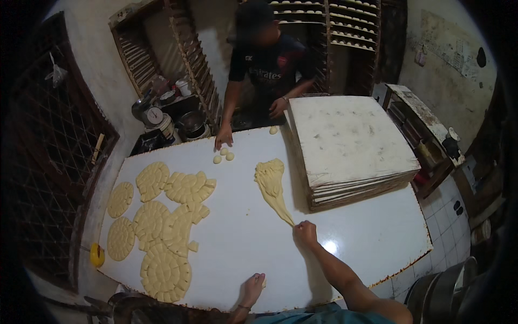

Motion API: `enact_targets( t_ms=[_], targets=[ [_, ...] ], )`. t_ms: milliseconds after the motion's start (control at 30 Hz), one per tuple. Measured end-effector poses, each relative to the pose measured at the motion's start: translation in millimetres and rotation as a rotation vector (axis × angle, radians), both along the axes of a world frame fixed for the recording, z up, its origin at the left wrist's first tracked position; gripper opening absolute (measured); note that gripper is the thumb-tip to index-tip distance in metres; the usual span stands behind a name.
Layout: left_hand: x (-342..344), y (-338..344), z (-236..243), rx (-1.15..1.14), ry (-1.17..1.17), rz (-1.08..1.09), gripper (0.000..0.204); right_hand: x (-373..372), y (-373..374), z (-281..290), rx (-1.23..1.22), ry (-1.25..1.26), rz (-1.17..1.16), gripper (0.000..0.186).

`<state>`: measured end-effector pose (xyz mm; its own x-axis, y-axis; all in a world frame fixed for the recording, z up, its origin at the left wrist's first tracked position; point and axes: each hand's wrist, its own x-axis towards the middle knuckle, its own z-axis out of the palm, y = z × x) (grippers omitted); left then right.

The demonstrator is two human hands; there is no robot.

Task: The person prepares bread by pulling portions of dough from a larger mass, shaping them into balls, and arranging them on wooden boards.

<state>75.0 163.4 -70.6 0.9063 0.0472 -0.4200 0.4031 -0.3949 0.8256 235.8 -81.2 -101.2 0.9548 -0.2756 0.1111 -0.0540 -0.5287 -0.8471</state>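
A long piece of pale yellow dough (271,186) lies on the white table (237,243), wide and ruffled at its far end and drawn out to a thin tail. My right hand (306,233) is closed on that tail. Near the front edge my left hand (251,289) is curled, and a small pale bit shows at its fingertips; the fingers mostly hide it. To the left lie several flat dough rounds (165,270), scored into pieces, some overlapping. Across the table, small dough balls (224,152) sit beside a co-worker's hand (223,137).
A tall stack of floury boards (350,140) takes up the table's right rear. A co-worker (270,70) stands behind the far edge, before racks of dough pieces (353,24). One dough ball (273,130) rests by the stack. A yellow object (97,255) is at the left edge; a dial scale (155,115) stands beyond.
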Motion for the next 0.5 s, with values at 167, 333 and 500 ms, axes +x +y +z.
enact_targets(
  t_ms=[167, 333, 500],
  targets=[
    [-2, -68, 21, 0.087, 0.066, -0.244, 0.048, -105, -86, -1, -0.306, 0.279, 0.393, 0.02],
    [-18, -128, 9, 0.337, -0.312, -0.628, 0.043, -206, -201, 7, 0.003, 0.326, 0.018, 0.032],
    [1, -147, -6, 0.828, -0.935, -0.434, 0.019, -243, -255, 36, -0.626, -0.163, 0.221, 0.019]
  ],
)
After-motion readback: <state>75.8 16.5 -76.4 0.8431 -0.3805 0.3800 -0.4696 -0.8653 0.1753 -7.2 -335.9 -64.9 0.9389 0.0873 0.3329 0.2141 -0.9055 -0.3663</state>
